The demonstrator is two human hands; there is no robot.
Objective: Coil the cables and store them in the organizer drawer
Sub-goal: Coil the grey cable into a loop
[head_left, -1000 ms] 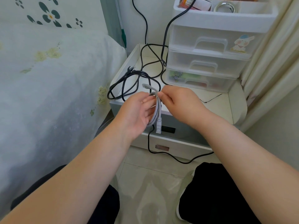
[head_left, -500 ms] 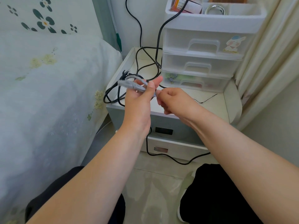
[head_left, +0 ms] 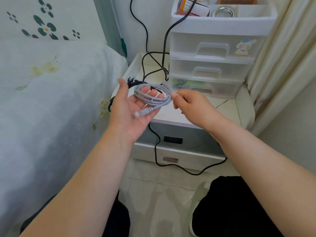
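A grey network cable [head_left: 154, 100], wound into a small flat coil, lies across the fingers of my left hand [head_left: 127, 112], which is held palm up with straight fingers and thumb out. One clear plug end rests on the palm. My right hand [head_left: 191, 106] pinches the coil's right edge between thumb and forefinger. Just behind the hands, a clear plastic organizer [head_left: 212, 48] with three shut drawers stands on the white nightstand [head_left: 239, 106]. A black cable bundle [head_left: 110, 104] lies on the nightstand's left edge, mostly hidden behind my left hand.
Black cords [head_left: 146, 38] run down the wall onto the nightstand, and one [head_left: 156, 151] loops over its front toward the floor. A bed [head_left: 51, 100] is at the left and a cream curtain [head_left: 282, 65] at the right. The organizer's top tray holds small items.
My left hand has turned palm up and opened, so the grey coil now lies flat on its fingers. My right hand has shifted to pinch the coil's right edge.
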